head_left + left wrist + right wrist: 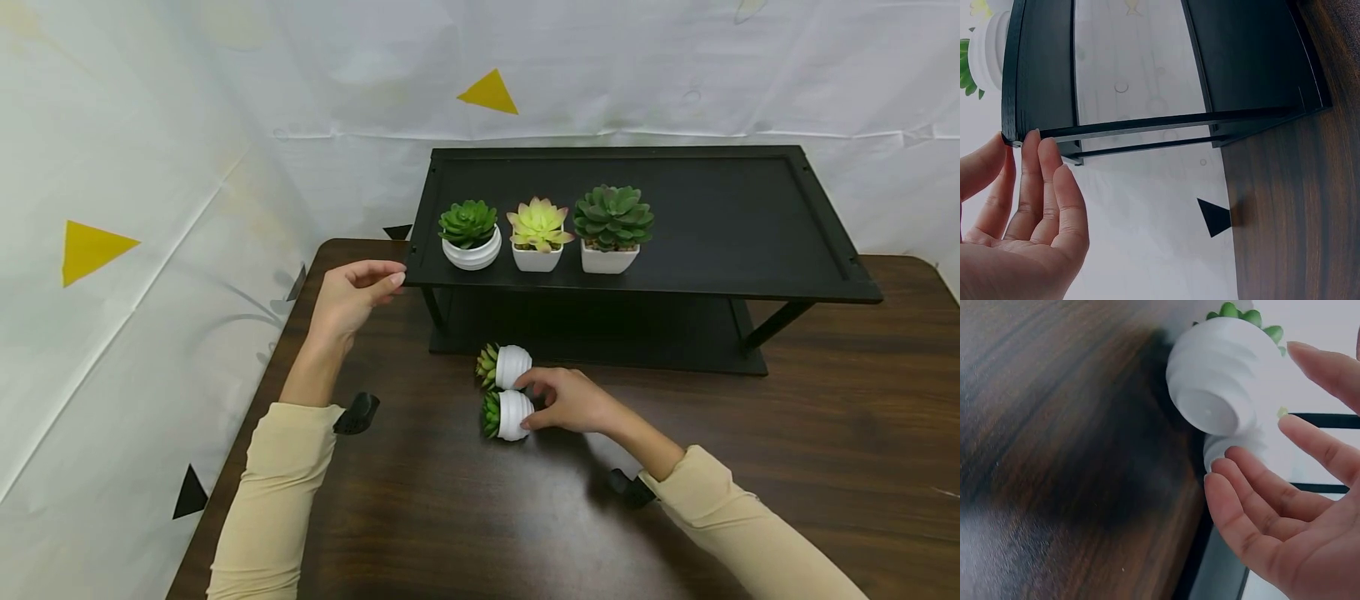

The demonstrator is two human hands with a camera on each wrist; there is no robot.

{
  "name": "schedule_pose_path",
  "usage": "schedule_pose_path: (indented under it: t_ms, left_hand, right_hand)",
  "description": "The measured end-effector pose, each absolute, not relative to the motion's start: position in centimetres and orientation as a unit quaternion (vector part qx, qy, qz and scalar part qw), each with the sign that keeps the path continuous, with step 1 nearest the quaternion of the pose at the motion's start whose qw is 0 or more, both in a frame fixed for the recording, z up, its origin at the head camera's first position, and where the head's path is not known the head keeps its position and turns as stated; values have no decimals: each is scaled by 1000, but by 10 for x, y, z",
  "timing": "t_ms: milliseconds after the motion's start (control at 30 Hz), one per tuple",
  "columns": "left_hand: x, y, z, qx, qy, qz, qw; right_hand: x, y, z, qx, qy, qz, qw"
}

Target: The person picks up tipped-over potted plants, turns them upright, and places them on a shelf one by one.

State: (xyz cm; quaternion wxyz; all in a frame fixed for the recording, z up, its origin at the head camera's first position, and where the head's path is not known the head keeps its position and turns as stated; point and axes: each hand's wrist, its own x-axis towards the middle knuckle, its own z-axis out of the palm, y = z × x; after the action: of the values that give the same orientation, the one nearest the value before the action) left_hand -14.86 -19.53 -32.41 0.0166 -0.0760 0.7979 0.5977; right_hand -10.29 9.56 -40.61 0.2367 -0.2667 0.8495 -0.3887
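On a dark wooden table (pixel 450 517), a person's right hand (pixel 573 402) is hanging just beside a white-potted succulent (pixel 516 415) lying on its side, thumb and fingers standing wide apart; whether they are touching the pot, one cannot tell. A second succulent (pixel 513 367) is lying likewise just beyond. The left hand (pixel 347 298) is pinching the corner of a black two-tier shelf (pixel 735 212) between thumb and fingers. On top, a green succulent (pixel 470 237), a yellow-green succulent (pixel 538 233) and a dark green succulent (pixel 612 225) are standing upright before a white backdrop (pixel 637 75).
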Motion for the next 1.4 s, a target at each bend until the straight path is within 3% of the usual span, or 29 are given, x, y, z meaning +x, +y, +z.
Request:
schedule_pose_path:
  t_ms: [667, 1400]
  left_hand:
    - [-149, -195, -323, -76, 795, 602, 19]
    - [-149, -196, -325, -74, 797, 600, 18]
  right_hand:
    - [-98, 80, -413, -272, 862, -373, 209]
    - [-102, 85, -416, -274, 860, -352, 247]
